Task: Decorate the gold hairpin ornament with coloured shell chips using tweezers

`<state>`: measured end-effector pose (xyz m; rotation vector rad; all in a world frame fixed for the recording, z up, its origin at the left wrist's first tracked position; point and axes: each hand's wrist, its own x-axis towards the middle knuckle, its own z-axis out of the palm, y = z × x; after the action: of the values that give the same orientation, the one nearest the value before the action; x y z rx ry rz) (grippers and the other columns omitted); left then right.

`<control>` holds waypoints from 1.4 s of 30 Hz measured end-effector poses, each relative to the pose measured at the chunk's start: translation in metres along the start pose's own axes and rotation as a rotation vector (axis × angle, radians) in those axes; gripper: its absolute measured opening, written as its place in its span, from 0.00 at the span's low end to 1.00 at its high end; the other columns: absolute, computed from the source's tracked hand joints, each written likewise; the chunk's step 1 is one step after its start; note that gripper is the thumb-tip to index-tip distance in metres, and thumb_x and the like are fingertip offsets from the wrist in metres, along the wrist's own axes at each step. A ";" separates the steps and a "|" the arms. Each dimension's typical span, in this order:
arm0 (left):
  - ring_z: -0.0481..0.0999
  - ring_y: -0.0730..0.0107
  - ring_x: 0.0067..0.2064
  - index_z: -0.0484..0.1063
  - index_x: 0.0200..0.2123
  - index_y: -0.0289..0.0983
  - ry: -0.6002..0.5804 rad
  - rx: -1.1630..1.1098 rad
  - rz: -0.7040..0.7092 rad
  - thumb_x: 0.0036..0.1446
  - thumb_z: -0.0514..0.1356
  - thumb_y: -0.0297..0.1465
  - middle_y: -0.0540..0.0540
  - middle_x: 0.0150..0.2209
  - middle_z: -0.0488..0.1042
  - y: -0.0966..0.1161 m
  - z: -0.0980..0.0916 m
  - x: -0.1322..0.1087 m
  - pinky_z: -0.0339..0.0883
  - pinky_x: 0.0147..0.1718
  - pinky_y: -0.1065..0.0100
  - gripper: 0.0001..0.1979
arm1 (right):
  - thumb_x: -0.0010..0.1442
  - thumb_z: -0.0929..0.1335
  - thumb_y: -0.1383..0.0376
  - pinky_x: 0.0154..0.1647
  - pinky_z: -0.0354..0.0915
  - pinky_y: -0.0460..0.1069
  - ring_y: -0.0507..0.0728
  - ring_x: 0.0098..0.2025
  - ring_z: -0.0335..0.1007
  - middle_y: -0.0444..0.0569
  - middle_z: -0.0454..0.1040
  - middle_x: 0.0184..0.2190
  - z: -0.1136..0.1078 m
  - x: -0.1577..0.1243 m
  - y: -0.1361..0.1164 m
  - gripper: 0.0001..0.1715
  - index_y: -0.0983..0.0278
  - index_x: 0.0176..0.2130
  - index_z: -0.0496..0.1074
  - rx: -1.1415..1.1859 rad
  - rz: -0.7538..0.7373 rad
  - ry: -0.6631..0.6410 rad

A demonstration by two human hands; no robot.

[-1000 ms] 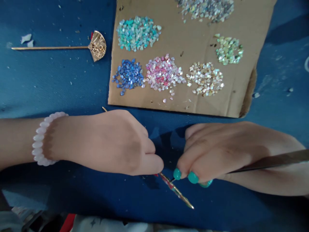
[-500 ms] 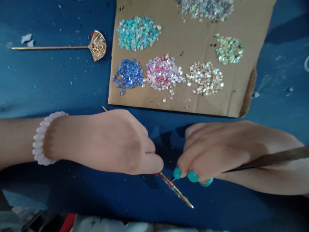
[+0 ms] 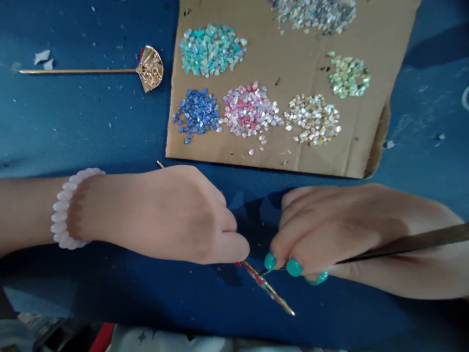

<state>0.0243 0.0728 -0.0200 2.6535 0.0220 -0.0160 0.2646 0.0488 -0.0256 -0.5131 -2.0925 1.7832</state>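
My left hand, with a pale pink bead bracelet at the wrist, is closed on a gold hair stick. The decorated head of this hair stick, seen almost edge-on with red and green on it, juts out below my thumb. Its thin end pokes out behind the hand. My right hand, with teal nails, pinches a slender tool with a long dark handle. The tool's fine tip is at or very near the hair stick's head; I cannot tell whether they touch.
A cardboard sheet bears piles of shell chips: turquoise, blue, pink, cream, green and grey. Another gold hair stick with a fan head lies left on the blue table.
Hardly anything differs. The view has shifted very slightly, and the tool's tip in my right hand shows a little more beside the hair stick's head.
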 end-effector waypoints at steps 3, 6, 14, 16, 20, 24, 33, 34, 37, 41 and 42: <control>0.63 0.70 0.23 0.70 0.27 0.40 0.004 -0.002 0.000 0.58 0.56 0.22 0.52 0.21 0.66 0.000 0.000 0.000 0.45 0.20 0.63 0.10 | 0.63 0.65 0.71 0.46 0.71 0.46 0.50 0.42 0.77 0.44 0.80 0.39 0.000 0.000 0.001 0.08 0.58 0.41 0.69 0.004 -0.001 -0.012; 0.63 0.70 0.23 0.70 0.27 0.40 0.005 -0.003 0.002 0.58 0.56 0.22 0.53 0.21 0.66 0.001 0.001 -0.001 0.45 0.20 0.63 0.10 | 0.64 0.65 0.70 0.45 0.71 0.46 0.50 0.41 0.77 0.46 0.80 0.37 0.001 0.000 0.000 0.07 0.60 0.41 0.69 0.022 -0.010 -0.005; 0.62 0.70 0.23 0.70 0.27 0.41 0.001 0.006 0.000 0.56 0.57 0.22 0.53 0.21 0.66 0.001 0.001 0.000 0.45 0.19 0.63 0.09 | 0.63 0.65 0.71 0.44 0.71 0.45 0.48 0.41 0.77 0.44 0.80 0.38 0.001 0.002 -0.001 0.07 0.59 0.40 0.70 0.036 0.011 -0.013; 0.62 0.70 0.22 0.70 0.27 0.41 0.002 0.004 0.001 0.56 0.57 0.22 0.53 0.21 0.66 0.000 0.000 -0.001 0.44 0.19 0.63 0.09 | 0.64 0.65 0.70 0.43 0.71 0.45 0.49 0.40 0.77 0.44 0.80 0.36 0.000 0.002 -0.001 0.06 0.59 0.39 0.70 0.039 0.007 -0.001; 0.63 0.69 0.23 0.69 0.27 0.40 0.011 -0.008 0.005 0.57 0.57 0.22 0.52 0.21 0.66 0.000 0.000 -0.001 0.45 0.20 0.63 0.09 | 0.64 0.65 0.71 0.43 0.71 0.46 0.50 0.41 0.77 0.46 0.80 0.37 0.001 0.001 -0.002 0.07 0.59 0.40 0.70 0.044 0.012 0.001; 0.63 0.69 0.23 0.70 0.27 0.40 0.008 -0.001 -0.001 0.58 0.57 0.22 0.53 0.21 0.67 0.000 -0.001 0.000 0.45 0.20 0.64 0.09 | 0.63 0.65 0.71 0.44 0.71 0.46 0.50 0.41 0.77 0.44 0.80 0.38 0.003 0.000 -0.001 0.07 0.59 0.40 0.69 0.038 0.017 0.017; 0.62 0.69 0.22 0.69 0.27 0.40 0.016 -0.002 -0.001 0.57 0.57 0.22 0.53 0.20 0.66 0.001 0.000 -0.001 0.44 0.19 0.63 0.09 | 0.64 0.64 0.72 0.47 0.70 0.45 0.48 0.41 0.77 0.42 0.80 0.37 0.001 -0.001 -0.001 0.07 0.59 0.39 0.69 0.001 0.015 0.014; 0.62 0.69 0.22 0.69 0.27 0.40 0.015 -0.005 0.000 0.57 0.57 0.22 0.53 0.20 0.66 0.001 0.000 -0.001 0.44 0.19 0.63 0.09 | 0.64 0.64 0.72 0.48 0.69 0.45 0.48 0.42 0.77 0.43 0.80 0.37 0.001 -0.001 -0.001 0.08 0.59 0.40 0.69 -0.004 0.018 0.010; 0.63 0.69 0.23 0.69 0.27 0.40 0.010 -0.008 0.004 0.56 0.58 0.22 0.53 0.21 0.66 0.001 0.000 -0.001 0.44 0.19 0.64 0.08 | 0.64 0.64 0.71 0.47 0.69 0.45 0.48 0.41 0.77 0.43 0.80 0.36 0.002 0.001 -0.001 0.07 0.60 0.39 0.70 -0.006 0.003 0.022; 0.62 0.69 0.22 0.69 0.27 0.40 0.013 0.000 0.006 0.56 0.57 0.22 0.53 0.20 0.65 0.001 0.001 -0.001 0.43 0.19 0.64 0.09 | 0.67 0.62 0.66 0.43 0.70 0.44 0.48 0.37 0.78 0.45 0.80 0.33 0.005 0.004 -0.001 0.09 0.63 0.36 0.71 -0.003 -0.031 0.087; 0.61 0.69 0.22 0.69 0.27 0.40 0.014 0.000 0.006 0.57 0.57 0.22 0.53 0.20 0.65 0.000 0.001 -0.001 0.42 0.19 0.64 0.09 | 0.67 0.62 0.66 0.43 0.70 0.44 0.48 0.37 0.78 0.45 0.81 0.33 0.006 0.004 -0.001 0.10 0.63 0.36 0.71 -0.008 -0.032 0.089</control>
<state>0.0233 0.0719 -0.0207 2.6532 0.0179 0.0041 0.2579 0.0455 -0.0254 -0.5482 -2.0366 1.7037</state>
